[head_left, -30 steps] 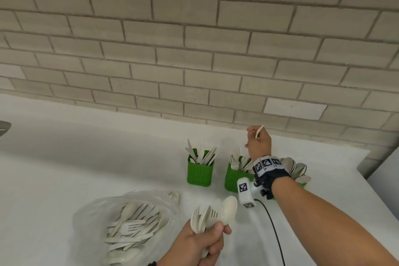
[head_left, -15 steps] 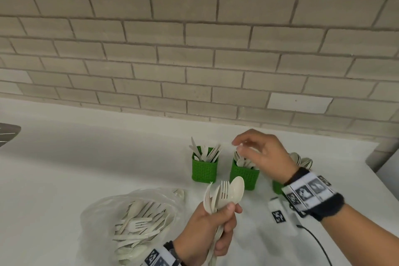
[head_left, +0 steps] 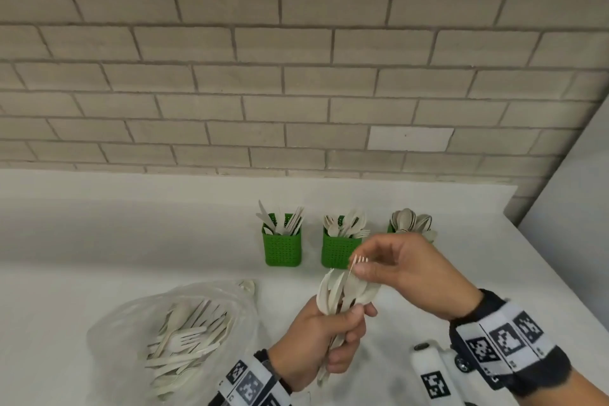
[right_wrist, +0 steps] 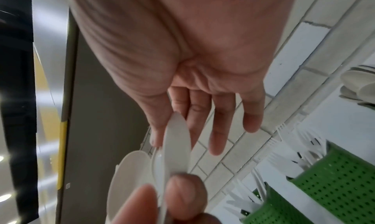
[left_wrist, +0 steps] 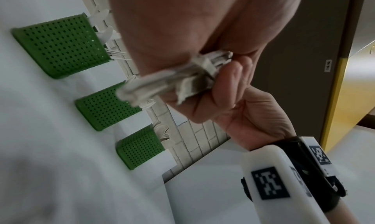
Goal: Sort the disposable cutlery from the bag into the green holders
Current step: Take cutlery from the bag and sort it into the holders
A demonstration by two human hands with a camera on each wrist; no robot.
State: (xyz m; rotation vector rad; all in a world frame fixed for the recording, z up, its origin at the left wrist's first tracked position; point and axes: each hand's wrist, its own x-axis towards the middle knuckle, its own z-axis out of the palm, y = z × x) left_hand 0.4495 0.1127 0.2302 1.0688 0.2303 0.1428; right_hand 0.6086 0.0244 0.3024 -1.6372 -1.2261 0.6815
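A clear plastic bag [head_left: 171, 336] is lying at the left of the white counter [head_left: 99, 260], with pale forks and knives heaped inside. Beside it the left hand [head_left: 316, 339] is clenching a bundle of cutlery [head_left: 342, 290] by the handles, heads fanning upward. Behind, three green holders are standing in a row near the brick wall [head_left: 296, 76]: the left holder [head_left: 282, 249] bristling with knives, the middle holder [head_left: 336, 250] with forks and the right holder [head_left: 392, 227] with spoons, mostly hidden by the right hand [head_left: 408, 270]. That hand is pinching a fork [head_left: 357, 261] at the bundle's top, other fingers loose. Half a second ago it was hovering over the middle holder; now it is meeting the bundle
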